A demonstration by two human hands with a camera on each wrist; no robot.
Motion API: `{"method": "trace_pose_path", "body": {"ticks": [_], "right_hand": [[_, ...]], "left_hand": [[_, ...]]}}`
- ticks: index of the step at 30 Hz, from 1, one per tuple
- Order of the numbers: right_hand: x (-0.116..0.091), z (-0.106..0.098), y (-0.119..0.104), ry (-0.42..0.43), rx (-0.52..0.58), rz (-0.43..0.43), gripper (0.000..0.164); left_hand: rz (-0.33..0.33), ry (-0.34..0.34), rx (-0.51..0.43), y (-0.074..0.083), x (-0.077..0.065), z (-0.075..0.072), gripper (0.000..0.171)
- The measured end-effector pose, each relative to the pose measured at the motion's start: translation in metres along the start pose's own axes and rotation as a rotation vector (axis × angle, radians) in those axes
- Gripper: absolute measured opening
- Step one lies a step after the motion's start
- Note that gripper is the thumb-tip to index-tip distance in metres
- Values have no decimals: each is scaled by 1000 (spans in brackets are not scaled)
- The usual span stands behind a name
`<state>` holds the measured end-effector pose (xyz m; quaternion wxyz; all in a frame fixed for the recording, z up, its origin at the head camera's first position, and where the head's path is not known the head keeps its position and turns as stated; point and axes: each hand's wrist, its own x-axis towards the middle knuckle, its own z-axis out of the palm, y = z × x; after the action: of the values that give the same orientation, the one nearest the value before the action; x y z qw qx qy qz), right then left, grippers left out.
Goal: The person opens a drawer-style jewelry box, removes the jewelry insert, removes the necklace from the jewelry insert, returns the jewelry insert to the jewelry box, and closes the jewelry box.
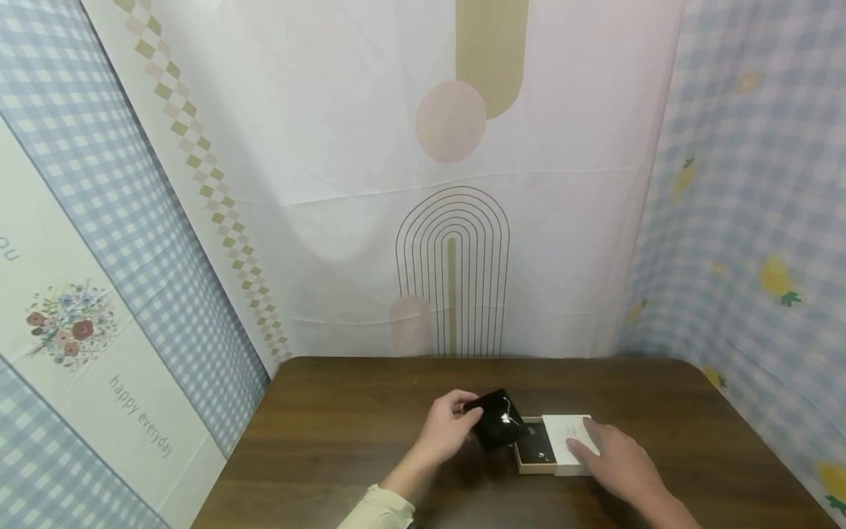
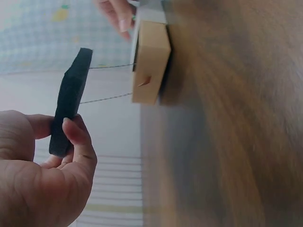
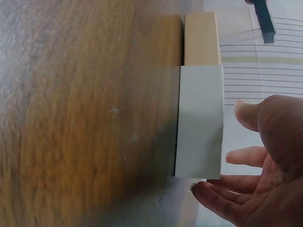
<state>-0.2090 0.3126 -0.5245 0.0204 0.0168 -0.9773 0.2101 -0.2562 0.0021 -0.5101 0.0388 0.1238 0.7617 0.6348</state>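
Observation:
My left hand (image 1: 446,426) pinches a black foam jewelry pad (image 1: 487,435) by one end, thumb on one face and fingers on the other. A silver necklace (image 1: 506,419) lies across the pad. In the left wrist view, two thin chain strands (image 2: 106,100) run from the tilted pad to the tan drawer (image 2: 152,52) of a small box. That drawer is partly out of its white sleeve (image 1: 560,435), and its inside is dark with a small shiny bit. My right hand (image 1: 621,459) is at the sleeve's right end, fingers loosely spread, thumb over the top.
The box lies on a brown wooden table (image 1: 330,411). Behind the table's far edge hangs a white patterned cloth (image 1: 330,279). Blue checked cloths hang at both sides, the right one (image 1: 740,220) printed with pineapples.

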Motion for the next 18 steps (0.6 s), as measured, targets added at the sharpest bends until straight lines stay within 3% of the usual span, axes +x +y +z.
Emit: {"method": "trace_pose_path", "body": {"ticks": [6,18], "right_hand": [[-6,-6,1,2,37,-8,75],[-12,-2,0,8,26,-7,73]], "left_hand": [[12,7,-118,10,-6,-20,33],[64,67,-144,28,-8,-59,34]]}}
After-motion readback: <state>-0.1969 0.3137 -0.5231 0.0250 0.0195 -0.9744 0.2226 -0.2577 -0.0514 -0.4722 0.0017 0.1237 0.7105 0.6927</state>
